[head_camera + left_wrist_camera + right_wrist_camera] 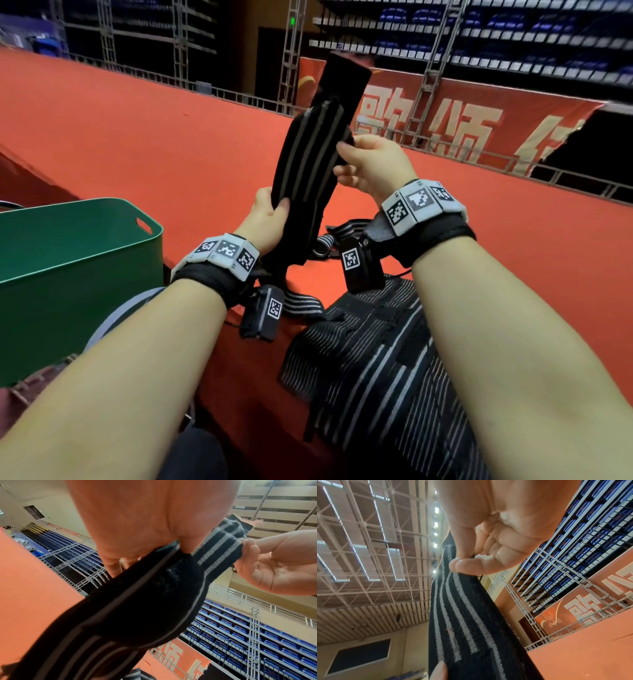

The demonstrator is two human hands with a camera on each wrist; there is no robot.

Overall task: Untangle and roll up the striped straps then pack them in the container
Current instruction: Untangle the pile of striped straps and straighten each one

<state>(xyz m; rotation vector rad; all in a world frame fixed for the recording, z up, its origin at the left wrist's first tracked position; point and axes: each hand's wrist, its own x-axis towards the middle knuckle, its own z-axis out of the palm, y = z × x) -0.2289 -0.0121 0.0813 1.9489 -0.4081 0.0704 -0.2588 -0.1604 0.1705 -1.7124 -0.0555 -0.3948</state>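
Observation:
I hold one black strap with grey stripes upright above the orange table. My left hand grips its lower part, thumb across the front. My right hand pinches its right edge higher up between thumb and forefinger, as the right wrist view shows on the strap. A plain black end piece sticks up at the top. In the left wrist view the strap runs across from my left hand to my right hand. More striped straps lie heaped on the table under my right forearm. The green container stands at the left.
The orange table stretches far ahead. A loose striped loop lies behind my wrists. Metal truss rails, a red banner and blue stadium seats stand beyond the table's far edge.

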